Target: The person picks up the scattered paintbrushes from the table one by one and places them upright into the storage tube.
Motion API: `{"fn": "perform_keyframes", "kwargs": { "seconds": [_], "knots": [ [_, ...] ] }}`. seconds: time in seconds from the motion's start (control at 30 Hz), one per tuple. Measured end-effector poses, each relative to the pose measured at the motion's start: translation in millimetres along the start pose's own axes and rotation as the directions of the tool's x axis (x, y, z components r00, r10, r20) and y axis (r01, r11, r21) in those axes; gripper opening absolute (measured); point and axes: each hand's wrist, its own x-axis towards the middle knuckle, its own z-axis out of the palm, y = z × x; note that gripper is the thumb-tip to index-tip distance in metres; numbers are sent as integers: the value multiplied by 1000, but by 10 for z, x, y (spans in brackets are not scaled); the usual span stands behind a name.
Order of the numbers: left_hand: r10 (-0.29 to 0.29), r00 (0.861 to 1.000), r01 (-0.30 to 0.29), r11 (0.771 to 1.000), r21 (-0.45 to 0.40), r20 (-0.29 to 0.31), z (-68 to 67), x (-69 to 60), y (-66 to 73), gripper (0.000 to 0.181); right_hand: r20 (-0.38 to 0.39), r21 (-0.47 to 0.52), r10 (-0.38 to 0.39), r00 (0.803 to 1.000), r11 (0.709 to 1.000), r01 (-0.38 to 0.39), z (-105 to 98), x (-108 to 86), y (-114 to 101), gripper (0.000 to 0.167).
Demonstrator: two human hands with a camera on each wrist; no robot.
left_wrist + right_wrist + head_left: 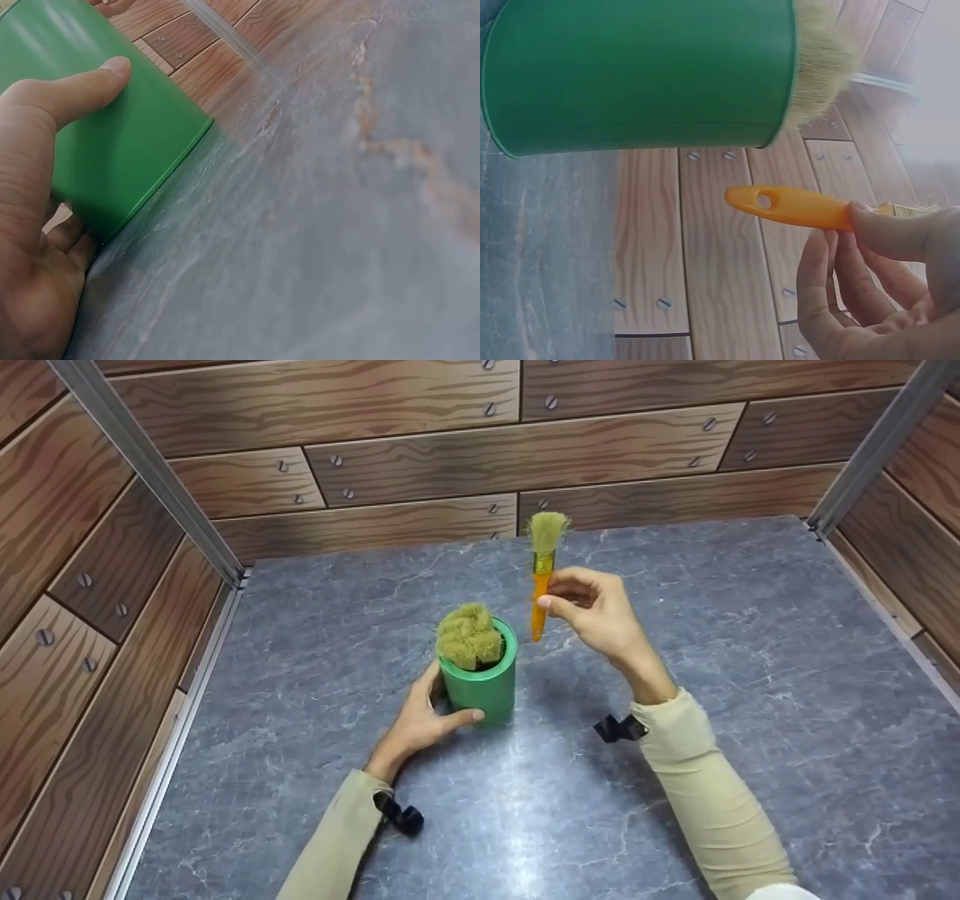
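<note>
A green cylindrical pot (484, 697) stands on the grey marbled table, and several pale bristle heads (469, 637) stick out of its top. My left hand (421, 716) grips the pot low on its left side, the thumb lying across the front; in the left wrist view that thumb presses on the green wall (142, 142). To the right of the pot, my right hand (600, 611) pinches a paintbrush (540, 592) by its orange handle, bristles up. The right wrist view shows the handle's holed end (780, 204) apart from the pot.
The table surface (300, 720) extends around the pot. Wood-patterned panels (420, 457) rise at the back and both sides, with metal posts (161, 472) in the corners. A small black device (621, 728) sits at the right cuff, and another (399, 814) at the left.
</note>
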Motion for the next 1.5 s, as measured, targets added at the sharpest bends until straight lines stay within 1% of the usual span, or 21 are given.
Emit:
{"fn": "perform_keyframes", "kwargs": {
  "seconds": [0.13, 0.23, 0.43, 0.6, 0.7, 0.8, 0.9, 1.0, 1.1, 1.3, 1.5],
  "knots": [
    [-17, 1000, 17, 1000, 1, 9, 3, -1, 11, 101, -20, 51, -23, 1000, 998, 24, -20, -48, -68, 20],
    [-22, 1000, 22, 1000, -2, 12, 5, -10, 15, 102, -21, 75, -47, 999, 996, 48, -18, -87, -123, 20],
    [-17, 1000, 17, 1000, 3, 6, 9, -14, 14, 104, -12, 89, -112, 994, 990, 112, 40, -137, -216, 16],
    [-15, 1000, 15, 1000, 7, 0, 4, -11, 14, 101, -6, 109, -151, 989, 983, 151, 106, -145, -225, 17],
    [-9, 1000, 9, 1000, 3, 0, 3, -13, 13, 102, 8, 112, -214, 977, 971, 212, 157, -143, -192, 17],
    [-4, 1000, 4, 1000, -2, 3, 6, -10, 10, 103, 34, 122, -291, 956, 951, 285, 212, -136, -147, 18],
    [-5, 1000, 5, 1000, -3, 2, 9, -7, 11, 104, 60, 134, -328, 943, 938, 318, 256, -129, -111, 20],
    [-1, 1000, 1, 1000, -3, 3, 8, -7, 13, 103, 72, 133, -340, 938, 935, 329, 292, -123, -75, 19],
    [3, 1000, -2, 1000, -8, 8, 6, -7, 10, 103, 90, 129, -333, 939, 938, 320, 326, -125, -45, 19],
    [7, 1000, -7, 1000, -2, 16, 1, -11, 15, 103, 142, 110, -295, 945, 953, 281, 364, -119, 19, 21],
    [0, 1000, 0, 1000, 10, 7, -3, -5, 19, 103, 180, 89, -255, 950, 966, 242, 369, -85, 91, 20]
  ]
}}
